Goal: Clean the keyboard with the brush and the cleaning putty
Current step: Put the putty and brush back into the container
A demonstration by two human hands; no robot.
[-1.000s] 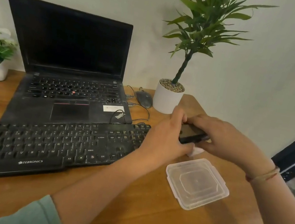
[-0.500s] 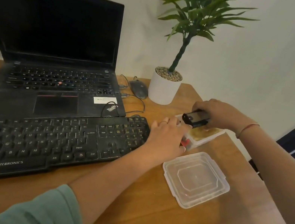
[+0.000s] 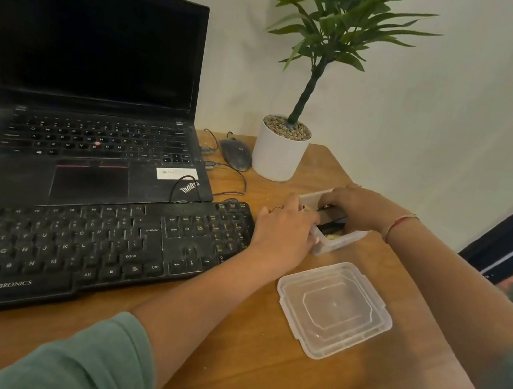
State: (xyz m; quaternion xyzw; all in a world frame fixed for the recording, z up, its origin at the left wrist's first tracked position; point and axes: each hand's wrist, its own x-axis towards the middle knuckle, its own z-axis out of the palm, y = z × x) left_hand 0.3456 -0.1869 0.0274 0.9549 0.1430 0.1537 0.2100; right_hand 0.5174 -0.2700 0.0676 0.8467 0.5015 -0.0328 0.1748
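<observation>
Right of centre, my right hand curls its fingers round the black brush in the clear tub; my left hand grips its wall. The keyboard lies lower left on the table.

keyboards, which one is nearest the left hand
The separate black keyboard marked ZEBRONICS, in front of the laptop: the left hand lies at its right end. The laptop's built-in one sits farther back.

Warm, grainy wood on the desk; clear, glossy plastic lid; dusty matt black plastic keyboard; smooth white pot topped with rough pebbles.
</observation>
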